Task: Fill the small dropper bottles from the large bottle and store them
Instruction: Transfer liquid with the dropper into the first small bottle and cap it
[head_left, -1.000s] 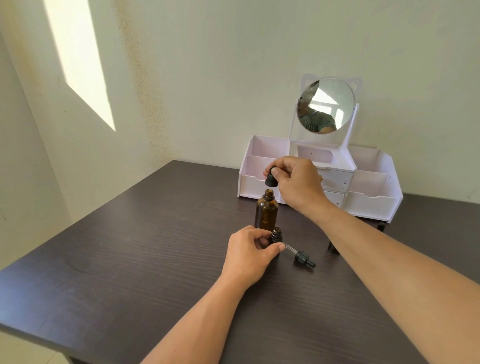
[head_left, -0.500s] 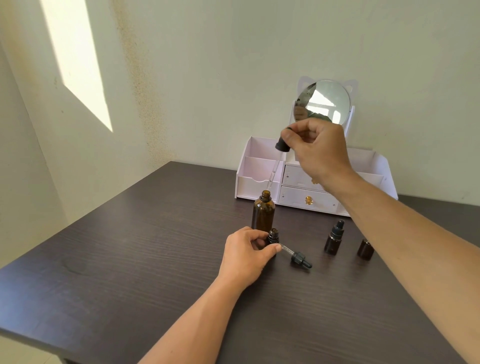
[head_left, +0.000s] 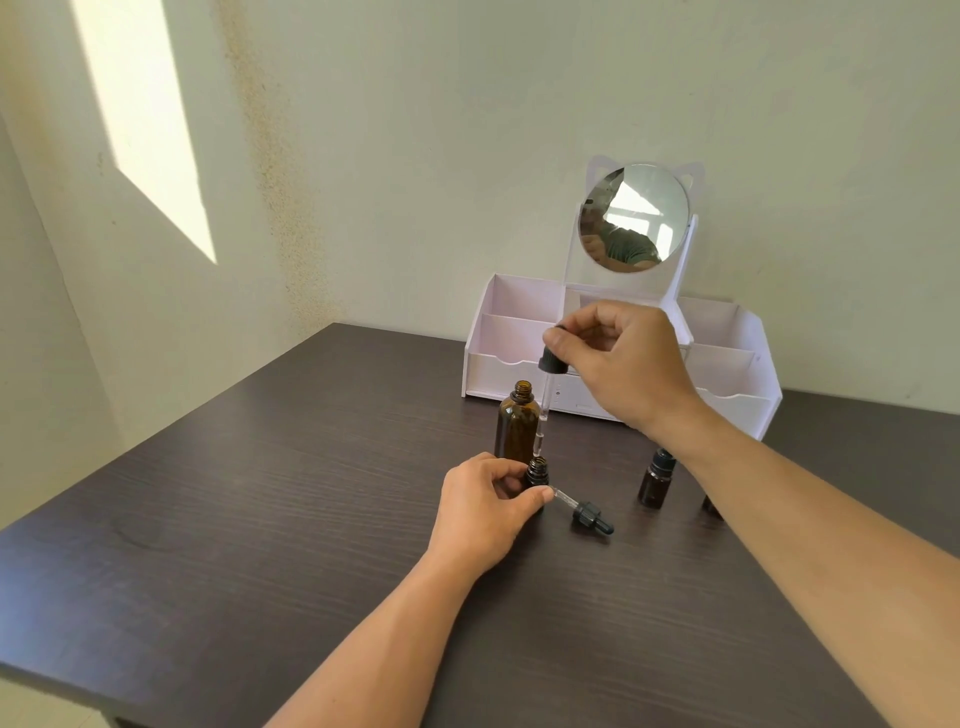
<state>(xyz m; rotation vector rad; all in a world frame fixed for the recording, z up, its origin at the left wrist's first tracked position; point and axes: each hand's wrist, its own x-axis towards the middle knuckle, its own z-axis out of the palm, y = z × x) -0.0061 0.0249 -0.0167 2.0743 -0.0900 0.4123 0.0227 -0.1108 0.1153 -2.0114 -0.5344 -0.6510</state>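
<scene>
On the counter (head_left: 260, 519), mid-frame, my large bottle (head_left: 516, 428) stands behind the small bottle (head_left: 537, 472); a loose dropper (head_left: 584, 512) lies right of it, the organizer (head_left: 727, 374) above.

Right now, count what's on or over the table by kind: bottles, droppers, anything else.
Large amber bottle: 1
Small dropper bottles: 3 (held, capped, part hidden)
Loose droppers: 2 (lifted, lying)
Organizer with mirror: 1
Total: 7
</scene>
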